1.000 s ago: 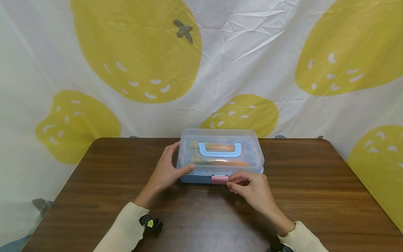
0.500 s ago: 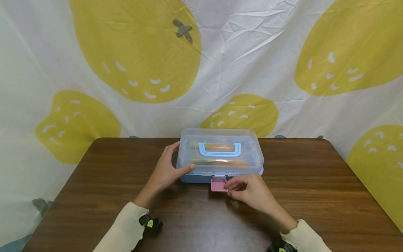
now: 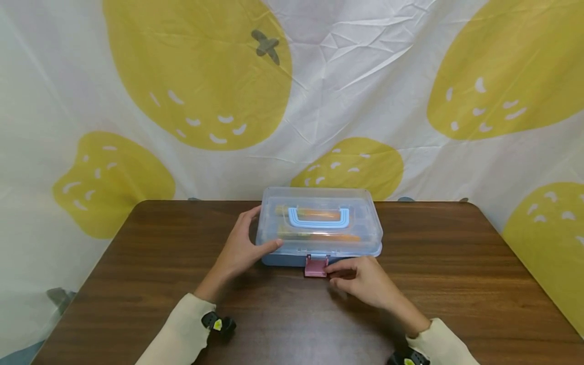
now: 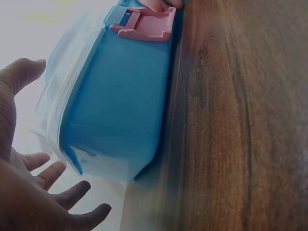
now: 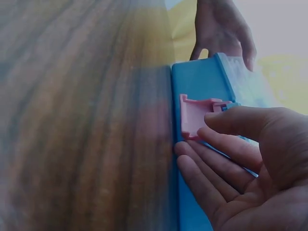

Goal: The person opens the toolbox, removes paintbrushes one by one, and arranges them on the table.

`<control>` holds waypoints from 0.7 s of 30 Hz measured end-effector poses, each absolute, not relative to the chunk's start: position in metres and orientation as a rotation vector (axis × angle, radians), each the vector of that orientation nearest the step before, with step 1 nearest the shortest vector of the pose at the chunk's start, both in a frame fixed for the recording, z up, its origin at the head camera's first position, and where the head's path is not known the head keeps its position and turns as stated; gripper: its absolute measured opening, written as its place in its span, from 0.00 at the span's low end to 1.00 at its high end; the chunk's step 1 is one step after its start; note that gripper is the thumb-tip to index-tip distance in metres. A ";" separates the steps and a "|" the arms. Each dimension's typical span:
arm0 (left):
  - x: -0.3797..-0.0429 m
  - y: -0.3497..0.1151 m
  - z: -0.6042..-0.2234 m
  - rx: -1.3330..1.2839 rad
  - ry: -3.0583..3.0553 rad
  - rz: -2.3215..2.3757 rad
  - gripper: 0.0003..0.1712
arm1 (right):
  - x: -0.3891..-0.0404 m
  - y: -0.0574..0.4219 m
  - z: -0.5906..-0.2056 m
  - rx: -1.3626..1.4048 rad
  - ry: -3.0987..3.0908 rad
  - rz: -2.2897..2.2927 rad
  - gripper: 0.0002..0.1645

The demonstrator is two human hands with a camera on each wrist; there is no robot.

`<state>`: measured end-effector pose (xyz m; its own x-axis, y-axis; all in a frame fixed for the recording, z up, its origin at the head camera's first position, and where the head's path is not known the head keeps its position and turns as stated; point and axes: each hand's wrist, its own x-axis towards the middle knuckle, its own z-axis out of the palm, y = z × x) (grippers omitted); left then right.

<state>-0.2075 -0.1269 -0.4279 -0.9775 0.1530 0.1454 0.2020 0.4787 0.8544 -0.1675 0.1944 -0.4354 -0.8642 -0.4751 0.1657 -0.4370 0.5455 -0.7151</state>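
A pencil-box-like clear plastic box (image 3: 360, 228) with a blue base (image 4: 120, 101) and light-blue carrying handle (image 3: 319, 223) stands at the table's back. Its lid lies down. Through it show yellow-and-orange sticks (image 3: 333, 236). The pink front latch (image 3: 316, 267) is flipped down, its hollow inner face showing. My left hand (image 3: 242, 246) spans the box's left side, thumb over the lid's front-left edge, fingers spread along the side. My right hand (image 3: 365, 279) is at the latch's right edge, forefinger tip against it. The thumb is a little apart; in the right wrist view it overlaps the latch.
The brown wood-grain table (image 3: 456, 274) stretches out around the box. Close behind it hangs a white cloth (image 3: 228, 172) printed with big yellow fruit. Black wrist cameras (image 3: 219, 323) sit at the cream sleeves (image 3: 178, 334).
The pink latch has swung from closed against the front to flipped down. My right hand moved down with it, and its thumb has come away from the latch. The left hand kept its place.
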 end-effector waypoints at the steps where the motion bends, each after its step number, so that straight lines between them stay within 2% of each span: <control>1: -0.207 -0.127 -0.428 -0.318 -2.660 -1.544 0.57 | -0.168 0.195 -0.435 -0.802 2.715 -1.235 0.12; 16: -0.207 -0.126 -0.429 -0.308 -2.664 -1.542 0.57 | -0.156 0.212 -0.380 -0.918 2.681 -1.309 0.07; 21: -0.208 -0.126 -0.429 -0.309 -2.667 -1.536 0.57 | -0.155 0.222 -0.365 -1.005 2.792 -1.436 0.12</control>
